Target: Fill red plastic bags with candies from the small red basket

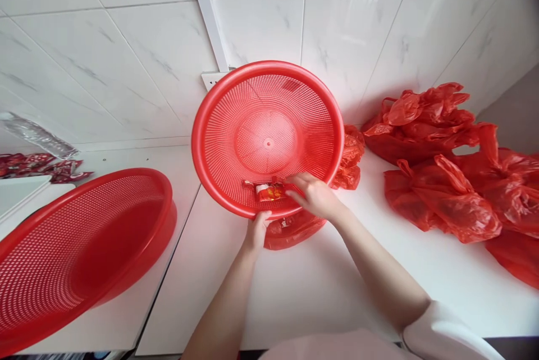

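Dark-red packets [31,166]: piled well to the left of the tilted red plastic mesh basket [267,124], the landmark here.
Wide red basket [166,219]: left of the tilted basket and well apart, its visible inside bare.
Left hand [257,231]: holds the tilted basket's lower rim, thumb on top, fingers hidden below; a firm hold here should keep the slope steady.
Red-and-yellow packet [272,192]: inside the tilted basket, low on its near wall; being loose, it could slip over the rim if the slope steepens.
Red plastic bag [297,236]: directly below the tilted basket's lower rim, partly hidden by it.
Right hand [314,196]: reaches over the tilted basket's lower right wall, fingers bent beside the packet; whether they pinch it, I cannot tell. Low, gentle fingertips would suit.
Bunched red bags [446,191]: right of the tilted basket.
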{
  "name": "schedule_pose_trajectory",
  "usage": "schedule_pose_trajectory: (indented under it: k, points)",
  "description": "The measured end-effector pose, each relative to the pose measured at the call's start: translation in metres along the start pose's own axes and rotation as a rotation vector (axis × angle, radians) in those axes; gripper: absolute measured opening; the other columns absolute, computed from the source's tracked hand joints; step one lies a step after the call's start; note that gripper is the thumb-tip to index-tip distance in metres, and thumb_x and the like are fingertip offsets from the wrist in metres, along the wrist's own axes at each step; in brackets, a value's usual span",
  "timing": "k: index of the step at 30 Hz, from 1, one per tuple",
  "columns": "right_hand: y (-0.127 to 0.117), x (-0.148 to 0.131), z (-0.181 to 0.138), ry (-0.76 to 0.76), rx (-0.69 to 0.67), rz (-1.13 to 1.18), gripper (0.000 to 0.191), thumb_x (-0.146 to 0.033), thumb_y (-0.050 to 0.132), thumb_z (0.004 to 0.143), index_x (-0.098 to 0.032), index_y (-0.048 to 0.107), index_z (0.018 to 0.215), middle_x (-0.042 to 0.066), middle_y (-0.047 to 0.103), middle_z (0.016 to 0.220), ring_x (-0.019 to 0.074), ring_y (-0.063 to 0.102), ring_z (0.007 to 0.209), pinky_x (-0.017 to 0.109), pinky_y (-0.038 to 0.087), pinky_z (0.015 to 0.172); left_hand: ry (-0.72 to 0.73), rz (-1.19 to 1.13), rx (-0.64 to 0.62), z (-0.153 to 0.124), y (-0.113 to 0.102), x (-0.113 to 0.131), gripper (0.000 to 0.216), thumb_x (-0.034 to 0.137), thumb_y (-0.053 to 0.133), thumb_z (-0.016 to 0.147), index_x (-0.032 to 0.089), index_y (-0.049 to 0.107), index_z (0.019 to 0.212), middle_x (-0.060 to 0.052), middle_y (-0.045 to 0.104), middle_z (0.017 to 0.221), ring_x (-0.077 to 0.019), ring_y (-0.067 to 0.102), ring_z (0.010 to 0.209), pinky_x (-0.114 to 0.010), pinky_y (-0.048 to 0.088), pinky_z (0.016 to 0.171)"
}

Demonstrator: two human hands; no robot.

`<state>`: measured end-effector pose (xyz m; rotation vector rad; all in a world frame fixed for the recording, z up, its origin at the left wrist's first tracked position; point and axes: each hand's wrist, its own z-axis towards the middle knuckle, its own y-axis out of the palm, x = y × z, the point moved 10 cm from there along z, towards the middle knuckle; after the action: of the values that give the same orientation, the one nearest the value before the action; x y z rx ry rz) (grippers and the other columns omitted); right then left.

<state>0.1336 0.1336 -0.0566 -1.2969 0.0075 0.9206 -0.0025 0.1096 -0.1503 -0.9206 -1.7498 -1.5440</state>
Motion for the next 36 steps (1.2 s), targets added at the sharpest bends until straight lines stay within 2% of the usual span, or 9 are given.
schedule_pose_trajectory:
  k: [3,5,10,13,16,20,28,31,36]
  points:
    - [0.027,-0.014,-0.001,-0.08,-0.115,0.033,0.063,-0.048,0.052,0.092,-0.019,0.035,0.146,0.016,0.05,0.14,0.0287,0.045,0.13,0.047,0.037,0.105,-0.007,0.001,-0.032,-0.003,0.003,-0.007,0.057,0.014,0.063,0.067,0.024,0.061,0.123,-0.005,0.061,0.132,-0.0322,0.047,0.131,-0.043,0.052,0.094]
    - [0.037,-0.013,-0.002,-0.051,-0.149,0.063,0.067,-0.048,0.053,0.092,-0.018,0.031,0.148,0.018,0.052,0.137,0.0289,0.047,0.128,0.048,0.039,0.103,-0.005,0.01,-0.025,-0.001,0.0,-0.012,0.055,0.014,0.063,0.067,0.023,0.062,0.121,-0.006,0.061,0.131,-0.0323,0.045,0.133,-0.043,0.051,0.096]
    - [0.029,-0.01,0.001,-0.015,-0.09,0.116,0.03,-0.031,0.045,0.098,-0.025,0.064,0.12,0.008,0.068,0.109,0.0209,0.061,0.102,0.036,0.044,0.094,-0.042,-0.007,-0.027,0.002,-0.002,-0.019,0.046,0.018,0.062,0.068,0.018,0.064,0.114,-0.009,0.07,0.112,-0.0345,0.058,0.119,-0.047,0.053,0.09]
    - [0.015,0.002,0.004,0.075,0.029,0.302,0.03,-0.034,0.043,0.098,-0.022,0.071,0.1,0.004,0.07,0.093,0.0186,0.064,0.088,0.031,0.047,0.085,-0.053,0.0,-0.026,0.002,-0.001,-0.016,0.041,0.018,0.062,0.068,0.015,0.067,0.109,-0.01,0.072,0.108,-0.0349,0.06,0.116,-0.047,0.052,0.091]
    - [0.008,0.027,0.003,0.271,0.17,0.685,0.037,-0.048,0.049,0.091,-0.018,0.069,0.083,0.002,0.068,0.079,0.019,0.064,0.078,0.03,0.051,0.075,-0.038,0.03,-0.021,0.003,-0.005,-0.012,0.039,0.02,0.061,0.07,0.014,0.068,0.108,-0.011,0.072,0.105,-0.035,0.061,0.114,-0.047,0.051,0.093]
    - [0.009,0.045,-0.001,0.439,0.279,1.131,0.04,-0.058,0.061,0.078,-0.019,0.068,0.08,0.003,0.069,0.079,0.0175,0.065,0.074,0.029,0.055,0.067,0.015,0.037,0.01,0.006,-0.015,-0.006,0.035,0.02,0.063,0.069,0.014,0.069,0.104,-0.01,0.073,0.103,-0.0344,0.062,0.111,-0.047,0.05,0.094]
    - [-0.004,0.056,-0.012,0.544,0.524,1.313,0.032,-0.048,0.071,0.068,-0.017,0.063,0.066,-0.001,0.062,0.062,0.0106,0.055,0.054,0.021,0.054,0.048,0.047,0.015,0.065,0.006,-0.015,0.001,0.037,0.021,0.064,0.065,0.013,0.068,0.1,-0.009,0.074,0.092,-0.0327,0.066,0.105,-0.046,0.051,0.092]
    - [0.003,0.058,-0.013,0.6,0.499,1.424,0.031,-0.047,0.072,0.069,-0.016,0.068,0.074,0.001,0.068,0.068,0.0125,0.06,0.057,0.022,0.054,0.046,0.045,0.023,0.054,0.006,-0.014,0.002,0.031,0.021,0.063,0.066,0.012,0.07,0.094,-0.009,0.074,0.094,-0.0318,0.066,0.105,-0.045,0.051,0.092]
    - [0.001,0.051,-0.008,0.52,0.399,1.363,0.032,-0.046,0.08,0.065,-0.017,0.071,0.075,-0.001,0.069,0.066,0.01,0.06,0.053,0.019,0.05,0.048,0.061,0.039,0.059,0.007,-0.017,0.002,0.026,0.021,0.062,0.067,0.012,0.071,0.09,-0.009,0.074,0.092,-0.0309,0.066,0.104,-0.043,0.052,0.091]
